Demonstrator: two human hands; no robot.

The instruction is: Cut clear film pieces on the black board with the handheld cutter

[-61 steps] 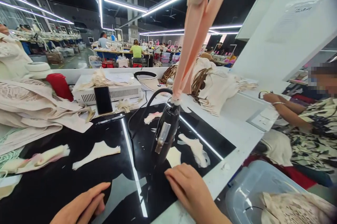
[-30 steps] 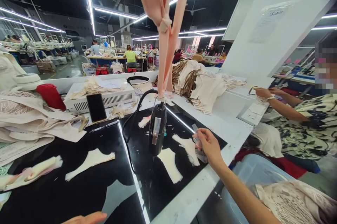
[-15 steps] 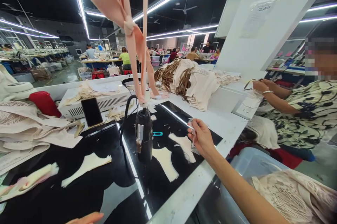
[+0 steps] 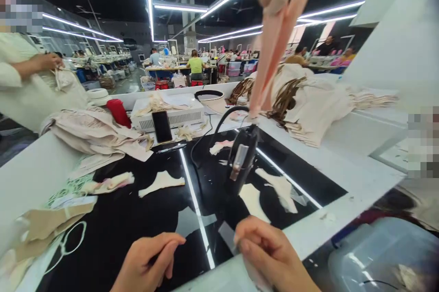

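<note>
Open black counter (image 4: 113, 223) ahead of left hand (image 4: 147, 262), bare up to fabric piece (image 4: 161, 181). Scissors (image 4: 68, 239) and tan scraps (image 4: 51, 221) blocking far left edge. Right hand (image 4: 270, 255) at near edge, pinching clear strip (image 4: 228, 236). Hanging black tool (image 4: 240, 161) dead centre just beyond, tilted, strung on pink straps (image 4: 274, 49) from above; cord (image 4: 212, 134) looping back left. Cut pieces (image 4: 270, 189) flat right of tool, passable over. White ledge (image 4: 343, 177) clear to right. Rear crowded: white box (image 4: 171, 116), phone (image 4: 162, 126), fabric piles (image 4: 92, 129) left, stack (image 4: 315, 104) right. Clear bin (image 4: 377, 255) below counter edge, right.
</note>
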